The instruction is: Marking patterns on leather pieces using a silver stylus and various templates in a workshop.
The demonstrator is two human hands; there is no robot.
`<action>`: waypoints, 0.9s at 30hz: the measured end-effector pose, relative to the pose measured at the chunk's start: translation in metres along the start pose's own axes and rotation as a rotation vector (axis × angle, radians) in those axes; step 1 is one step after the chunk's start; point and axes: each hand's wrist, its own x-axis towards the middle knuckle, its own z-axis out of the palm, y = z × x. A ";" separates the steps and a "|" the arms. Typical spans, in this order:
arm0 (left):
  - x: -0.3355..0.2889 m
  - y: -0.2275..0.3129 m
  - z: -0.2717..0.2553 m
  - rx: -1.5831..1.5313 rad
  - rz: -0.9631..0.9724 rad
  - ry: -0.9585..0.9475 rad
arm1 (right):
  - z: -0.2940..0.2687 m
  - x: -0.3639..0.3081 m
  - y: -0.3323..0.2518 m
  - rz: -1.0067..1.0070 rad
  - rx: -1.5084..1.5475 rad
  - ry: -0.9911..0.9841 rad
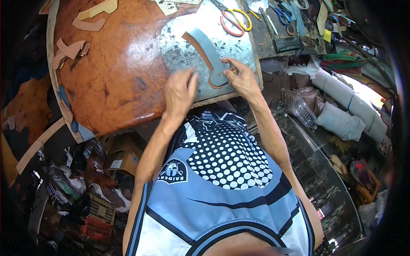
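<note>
A curved strip of grey material with a brown edge, probably leather, lies on a spotted metal plate at the table's near right corner. Beside its lower right end is my right hand, thumb and index finger curled at the strip's edge. A small brass-coloured thing shows between those fingers, too small to name. To the left of the strip, apart from it, my left hand hovers over the plate's near left edge. Its fingers look curled but are smeared by motion.
Red-and-yellow-handled scissors lie at the plate's far edge. Cut tan pieces rest on the brown tabletop's left side. Loose tools and scraps crowd a side bench at the right. A cardboard box stands below left.
</note>
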 end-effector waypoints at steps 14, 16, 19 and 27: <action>0.036 -0.048 0.024 0.383 0.123 -0.068 | 0.013 -0.007 -0.010 -0.064 -0.224 -0.013; 0.037 -0.049 0.024 0.359 0.126 -0.060 | 0.014 -0.008 -0.012 -0.066 -0.219 0.006; 0.037 -0.048 0.025 0.327 0.132 -0.047 | 0.011 -0.005 -0.010 -0.068 -0.153 -0.004; 0.037 -0.055 0.026 0.394 0.152 -0.022 | 0.010 -0.005 -0.021 -0.053 -0.210 -0.050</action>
